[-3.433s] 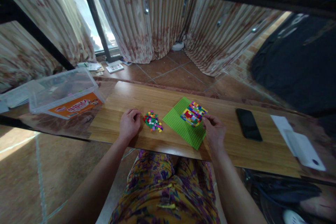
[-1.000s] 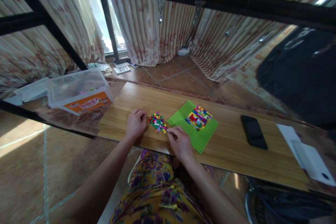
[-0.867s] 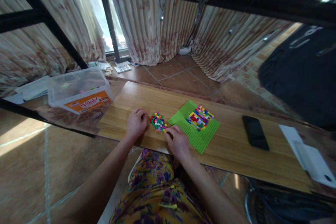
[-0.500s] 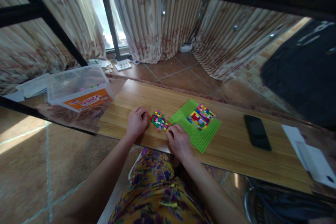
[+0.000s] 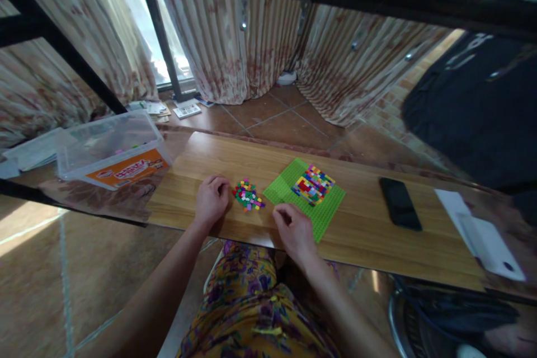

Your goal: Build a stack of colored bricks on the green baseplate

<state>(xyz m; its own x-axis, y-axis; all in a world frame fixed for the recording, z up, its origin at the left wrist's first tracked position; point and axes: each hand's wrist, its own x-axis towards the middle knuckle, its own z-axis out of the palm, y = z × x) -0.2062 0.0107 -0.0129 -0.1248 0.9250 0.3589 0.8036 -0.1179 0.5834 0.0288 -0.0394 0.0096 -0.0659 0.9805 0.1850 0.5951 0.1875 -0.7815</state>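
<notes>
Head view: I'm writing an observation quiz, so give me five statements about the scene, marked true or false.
1. The loose bricks lie between the left hand and the green baseplate. True.
2. The baseplate is bare. False: it carries a patch of multicoloured bricks.
3. The phone lies on the wooden tabletop. True.
4. The phone's screen is lit. False: it is dark.
5. An orange label shows on the clear bin. True.

We can read no text: white lettering (image 5: 133, 167) on the orange rectangular label (image 5: 102, 176) of the clear plastic box (image 5: 69, 165), left of frame, and dark print (image 5: 187, 110) on the flat white booklet (image 5: 188, 112), upper left, are too blurred.
</notes>
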